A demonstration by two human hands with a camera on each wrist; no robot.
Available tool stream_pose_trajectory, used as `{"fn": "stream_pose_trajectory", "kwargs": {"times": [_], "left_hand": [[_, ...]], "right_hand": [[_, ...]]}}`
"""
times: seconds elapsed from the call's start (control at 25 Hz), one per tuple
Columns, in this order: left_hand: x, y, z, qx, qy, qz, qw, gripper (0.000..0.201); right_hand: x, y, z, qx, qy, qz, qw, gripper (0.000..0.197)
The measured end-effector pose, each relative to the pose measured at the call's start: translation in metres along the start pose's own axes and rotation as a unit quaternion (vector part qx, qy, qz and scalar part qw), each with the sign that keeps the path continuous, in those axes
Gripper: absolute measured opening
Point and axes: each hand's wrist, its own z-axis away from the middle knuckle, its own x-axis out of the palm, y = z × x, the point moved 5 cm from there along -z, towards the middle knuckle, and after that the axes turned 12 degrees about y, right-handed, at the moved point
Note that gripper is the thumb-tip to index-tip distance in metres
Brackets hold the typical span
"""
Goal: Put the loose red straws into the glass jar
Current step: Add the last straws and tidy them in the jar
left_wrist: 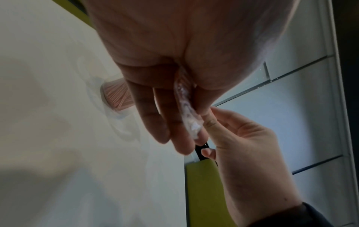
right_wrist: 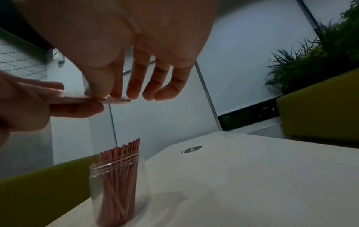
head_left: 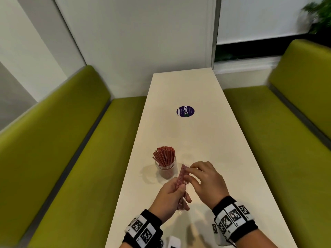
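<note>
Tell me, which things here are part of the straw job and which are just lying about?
Part of the job:
clear glass jar of red straws
thin packet of red straws, clear-wrapped
left hand holding it
right hand pinching its top

Lying about:
round purple sticker
white table
green benches

Was a long white table (head_left: pixel 206 140) between two green benches. Had a clear glass jar (head_left: pixel 166 169) standing near the left edge, full of red straws (head_left: pixel 164 156) that stuck up out of the open top. Had a round purple sticker (head_left: pixel 185 111) stuck flat farther back, well apart from the jar. Showed soft shadows near the front edge.
</note>
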Motion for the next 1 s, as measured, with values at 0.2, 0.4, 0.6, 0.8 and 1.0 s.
{"fn": "stream_pose_trajectory", "kwargs": {"times": [0.2, 0.4, 0.6, 0.8, 1.0], "left_hand": [[-0.008, -0.009, 0.000, 0.022, 0.028, -0.127, 0.991, 0.015], [-0.016, -0.016, 0.001, 0.015, 0.039, -0.136, 0.990, 0.016], [-0.020, -0.018, -0.002, 0.010, 0.022, -0.120, 0.993, 0.020], [-0.017, -0.017, -0.004, 0.001, 0.021, -0.112, 0.993, 0.016], [-0.026, -0.027, -0.014, 0.025, 0.038, -0.137, 0.989, 0.022]], "right_hand": [[0.021, -0.010, 0.006, 0.010, -0.081, 0.116, 0.990, 0.008], [0.041, -0.016, 0.018, -0.009, -0.122, 0.111, 0.986, 0.013], [0.048, -0.019, 0.017, -0.016, -0.154, 0.109, 0.982, 0.030], [0.049, -0.017, 0.017, -0.038, -0.170, 0.097, 0.980, 0.022], [0.051, 0.002, 0.013, 0.044, -0.210, -0.007, 0.977, 0.016]]}}
